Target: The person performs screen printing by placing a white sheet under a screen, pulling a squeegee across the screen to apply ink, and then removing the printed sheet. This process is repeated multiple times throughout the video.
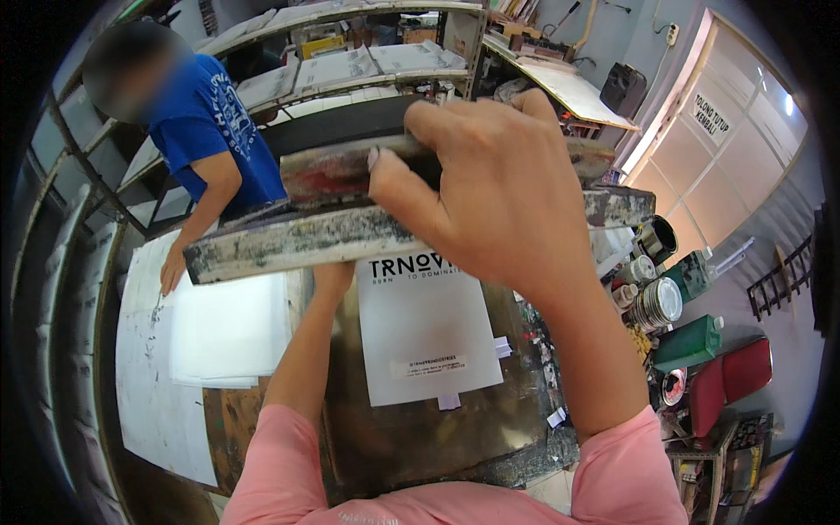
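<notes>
A screen-printing frame (289, 245), its near bar streaked with dried ink, is raised above the table in front of me. My right hand (499, 175) reaches over that bar, fingers curled around a wooden squeegee (328, 175) with red stains. The thumb shows on the squeegee's near side; the fingertips are hidden behind it. Under the raised frame, my left hand (334, 273) is at the upper left edge of a white plastic-looking sheet (429, 328) with black print. The frame hides its fingers. The sheet lies flat on a dark, shiny printing board (350, 446) with small tape tabs beside it.
A stack of white sheets (229, 337) lies on the left. A co-worker in a blue shirt (214, 122) reaches a hand to that side. Racks of printed sheets (337, 70) stand behind. Ink cans (669, 300), a green jug (687, 347) and a red chair (744, 372) are at right.
</notes>
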{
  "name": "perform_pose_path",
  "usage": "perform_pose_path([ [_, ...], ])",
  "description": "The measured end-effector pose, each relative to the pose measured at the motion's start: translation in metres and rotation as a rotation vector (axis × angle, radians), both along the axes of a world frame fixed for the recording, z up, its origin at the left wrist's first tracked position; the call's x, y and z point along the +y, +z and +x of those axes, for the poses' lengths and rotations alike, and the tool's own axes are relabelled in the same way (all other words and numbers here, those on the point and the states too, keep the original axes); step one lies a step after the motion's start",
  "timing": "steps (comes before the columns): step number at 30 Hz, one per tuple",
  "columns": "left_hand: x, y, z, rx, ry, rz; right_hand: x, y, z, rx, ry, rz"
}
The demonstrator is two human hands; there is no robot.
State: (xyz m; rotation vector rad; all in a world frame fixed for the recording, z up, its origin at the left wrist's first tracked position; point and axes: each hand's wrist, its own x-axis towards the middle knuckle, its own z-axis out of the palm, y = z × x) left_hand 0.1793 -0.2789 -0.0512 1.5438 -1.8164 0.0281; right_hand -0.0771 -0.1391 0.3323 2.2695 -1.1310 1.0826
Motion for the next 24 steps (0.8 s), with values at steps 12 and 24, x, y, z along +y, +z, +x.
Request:
perform_pose_path([
  [12,0.135,0.036,0.153,0.658,0.316,0.140,0.019,-0.005,0.002,0.025,-0.034,0.038],
  [24,0.296,0.046,0.345,0.083,1.123,-0.023,0.041,-0.034,0.000,0.034,-0.025,0.050],
])
